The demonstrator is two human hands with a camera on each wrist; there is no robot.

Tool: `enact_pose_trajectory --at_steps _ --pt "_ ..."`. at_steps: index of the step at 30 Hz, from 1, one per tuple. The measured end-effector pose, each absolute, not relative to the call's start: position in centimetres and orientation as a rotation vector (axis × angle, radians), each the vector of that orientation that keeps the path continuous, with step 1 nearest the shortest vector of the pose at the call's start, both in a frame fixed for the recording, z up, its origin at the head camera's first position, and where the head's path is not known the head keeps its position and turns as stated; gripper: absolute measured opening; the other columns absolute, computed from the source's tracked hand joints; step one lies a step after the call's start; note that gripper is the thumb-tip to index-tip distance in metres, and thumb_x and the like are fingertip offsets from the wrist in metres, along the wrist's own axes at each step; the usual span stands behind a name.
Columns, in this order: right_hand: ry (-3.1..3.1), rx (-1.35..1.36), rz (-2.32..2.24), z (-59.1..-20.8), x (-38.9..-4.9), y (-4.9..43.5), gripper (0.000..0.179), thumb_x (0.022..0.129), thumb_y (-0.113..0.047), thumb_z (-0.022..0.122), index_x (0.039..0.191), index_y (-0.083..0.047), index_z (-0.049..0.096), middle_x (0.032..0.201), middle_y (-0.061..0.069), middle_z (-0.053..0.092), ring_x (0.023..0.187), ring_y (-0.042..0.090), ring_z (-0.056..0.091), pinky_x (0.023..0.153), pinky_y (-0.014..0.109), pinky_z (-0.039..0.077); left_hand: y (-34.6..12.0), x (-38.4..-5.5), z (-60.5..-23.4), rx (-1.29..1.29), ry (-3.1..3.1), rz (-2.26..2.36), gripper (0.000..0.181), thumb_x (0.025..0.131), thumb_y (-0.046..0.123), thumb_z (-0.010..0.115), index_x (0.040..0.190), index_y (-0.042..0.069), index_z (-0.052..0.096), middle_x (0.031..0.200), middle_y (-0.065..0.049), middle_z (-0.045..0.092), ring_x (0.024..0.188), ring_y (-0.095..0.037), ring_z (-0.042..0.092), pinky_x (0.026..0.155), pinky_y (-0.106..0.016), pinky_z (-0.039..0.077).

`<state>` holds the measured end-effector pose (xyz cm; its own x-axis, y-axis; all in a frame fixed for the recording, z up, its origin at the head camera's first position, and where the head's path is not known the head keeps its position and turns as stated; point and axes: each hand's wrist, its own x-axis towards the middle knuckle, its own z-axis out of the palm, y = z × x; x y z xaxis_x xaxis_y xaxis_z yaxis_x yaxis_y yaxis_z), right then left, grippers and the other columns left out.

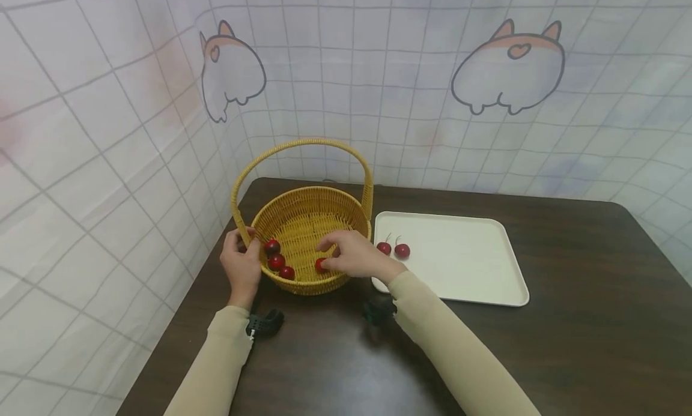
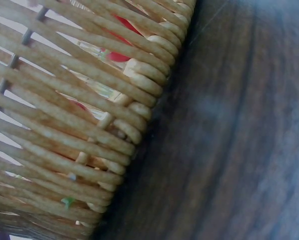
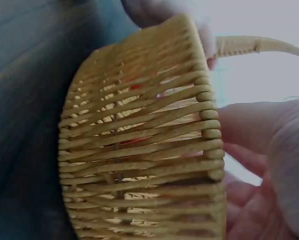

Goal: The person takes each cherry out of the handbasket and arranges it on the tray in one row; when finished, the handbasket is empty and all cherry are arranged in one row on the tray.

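In the head view a yellow wicker basket (image 1: pixel 303 287) with a tall arched handle stands on the table. My left hand (image 1: pixel 241 269) grips its left side at the foot of the handle. My right hand (image 1: pixel 354 254) reaches over the near right rim, with thumb and index finger apart. Just by the thumb tip lies a red cherry (image 1: pixel 320 265), partly covered by it. Three more cherries (image 1: pixel 276 262) lie along the basket's left inner side. The left wrist view shows the basket's woven wall (image 2: pixel 74 100) close up. In the right wrist view the basket wall (image 3: pixel 139 145) partly hides my right fingers.
To the right of the basket lies a white tray (image 1: pixel 459 254), with two stemmed cherries (image 1: pixel 402 251) at its left edge. Behind the dark wooden table (image 1: pixel 584 272) hangs a grid-patterned cloth (image 1: pixel 351 92), which also runs along the left side.
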<state>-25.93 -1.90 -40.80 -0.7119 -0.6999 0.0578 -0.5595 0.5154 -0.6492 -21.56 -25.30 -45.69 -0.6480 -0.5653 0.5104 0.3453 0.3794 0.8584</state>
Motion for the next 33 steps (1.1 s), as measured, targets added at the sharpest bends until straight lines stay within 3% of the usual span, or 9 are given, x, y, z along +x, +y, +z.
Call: enact_pose_trajectory --at_steps 4,6,11,15,21,27,33 --pt "2.530 -1.055 -0.747 -41.0 -26.9 -3.3 0.039 0.086 -0.019 0.073 0.123 -0.009 0.066 0.119 0.007 0.067 0.112 0.022 0.060 0.097 0.039 0.046 -26.1 -22.7 -47.6 0.197 -1.804 -1.382 0.017 0.086 -0.003 0.061 0.102 -0.002 0.065 0.100 -0.014 0.062 0.075 -0.008 0.058 0.062 -0.016 0.046" --pt "2.513 -1.043 -0.663 -41.2 -27.1 -3.8 0.038 0.086 -0.019 0.074 0.122 -0.009 0.066 0.117 0.007 0.067 0.109 0.022 0.060 0.096 0.039 0.047 -26.2 -23.0 -47.9 0.199 -1.803 -1.373 0.016 0.086 -0.003 0.061 0.101 -0.002 0.065 0.099 -0.012 0.062 0.075 -0.007 0.058 0.062 -0.016 0.046" --pt "2.499 -1.061 -0.582 -41.5 -27.5 -4.3 0.026 0.084 -0.014 0.076 0.108 -0.009 0.069 0.099 0.003 0.067 0.094 0.018 0.059 0.085 0.035 0.049 -24.9 -21.6 -45.6 0.190 -1.831 -1.368 0.017 0.085 -0.008 0.060 0.102 -0.010 0.063 0.099 -0.023 0.062 0.074 -0.008 0.057 0.063 -0.017 0.045" --pt "2.490 -1.044 -0.596 -41.5 -27.7 -4.6 0.023 0.082 -0.010 0.077 0.104 -0.010 0.070 0.097 0.001 0.067 0.092 0.017 0.059 0.083 0.034 0.050 -24.8 -21.2 -44.9 0.174 -1.826 -1.370 0.017 0.085 -0.009 0.060 0.102 -0.011 0.063 0.101 -0.027 0.061 0.077 -0.015 0.057 0.067 -0.024 0.047" --pt "2.439 -1.063 -0.599 -41.7 -27.8 -4.9 0.023 0.083 -0.007 0.073 0.105 -0.013 0.073 0.101 0.000 0.069 0.096 0.017 0.061 0.082 0.033 0.051 -25.0 -21.1 -45.1 0.179 -1.819 -1.392 0.017 0.085 -0.009 0.060 0.102 -0.012 0.063 0.100 -0.027 0.061 0.076 -0.010 0.057 0.066 -0.021 0.046" --pt "2.520 -1.132 -0.650 -41.9 -27.9 -4.6 0.022 0.086 -0.012 0.068 0.108 -0.015 0.071 0.096 -0.001 0.064 0.088 0.017 0.055 0.075 0.030 0.046 -25.0 -21.0 -45.2 0.181 -1.800 -1.411 0.017 0.085 -0.009 0.060 0.102 -0.011 0.063 0.099 -0.025 0.061 0.073 -0.005 0.056 0.063 -0.017 0.045" --pt "2.601 -1.106 -0.924 -41.5 -27.6 -4.0 0.024 0.087 -0.021 0.072 0.109 -0.013 0.068 0.103 -0.003 0.063 0.096 0.015 0.055 0.088 0.034 0.047 -25.1 -21.2 -44.9 0.168 -1.808 -1.393 0.017 0.084 -0.011 0.059 0.101 -0.011 0.063 0.098 -0.025 0.060 0.072 -0.006 0.055 0.061 -0.017 0.043"
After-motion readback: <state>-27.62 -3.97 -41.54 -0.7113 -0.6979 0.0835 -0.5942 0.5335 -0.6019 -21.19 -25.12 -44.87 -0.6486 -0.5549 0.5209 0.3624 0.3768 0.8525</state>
